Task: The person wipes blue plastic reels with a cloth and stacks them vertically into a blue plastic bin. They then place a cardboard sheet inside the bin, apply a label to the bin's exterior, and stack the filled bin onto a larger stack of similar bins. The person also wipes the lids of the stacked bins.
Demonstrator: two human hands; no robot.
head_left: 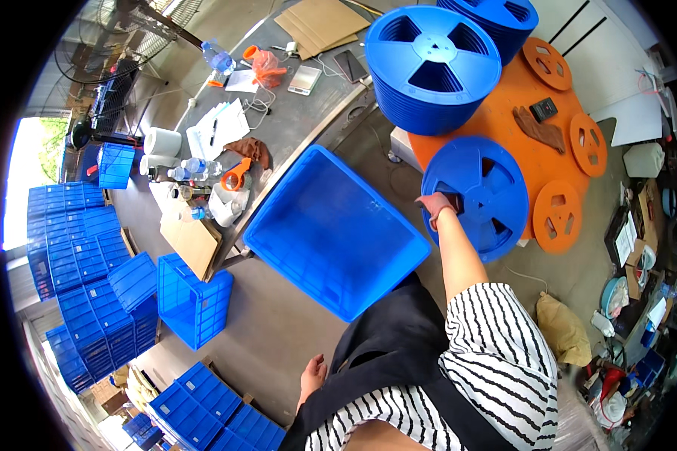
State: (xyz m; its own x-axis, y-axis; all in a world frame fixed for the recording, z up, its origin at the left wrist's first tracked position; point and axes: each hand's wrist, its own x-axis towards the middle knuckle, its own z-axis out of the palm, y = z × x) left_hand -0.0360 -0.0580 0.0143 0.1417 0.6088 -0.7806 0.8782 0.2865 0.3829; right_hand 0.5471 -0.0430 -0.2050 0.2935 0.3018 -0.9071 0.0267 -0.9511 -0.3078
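Observation:
My right hand point(436, 204), in a reddish glove, grips the left edge of a blue plastic reel point(496, 180) with cut-out windows. The reel lies at the near edge of the orange table, in front of a tall stack of blue reels point(433, 52). Left of my right hand, an empty-looking blue plastic crate point(338, 233) stands before me. My left hand point(314, 376) hangs low at my left side, holding nothing, its fingers loosely apart. Orange reel flanges point(557, 216) rest around the table's right edge.
A grey workbench point(308, 113) holds cardboard, a small scale point(305, 80), bottles and an orange tape dispenser point(236, 174). The orange table point(489, 120) carries a brown glove point(538, 129) and a black device. Stacked blue crates point(90, 293) stand at left; a tan sack point(563, 329) sits at right.

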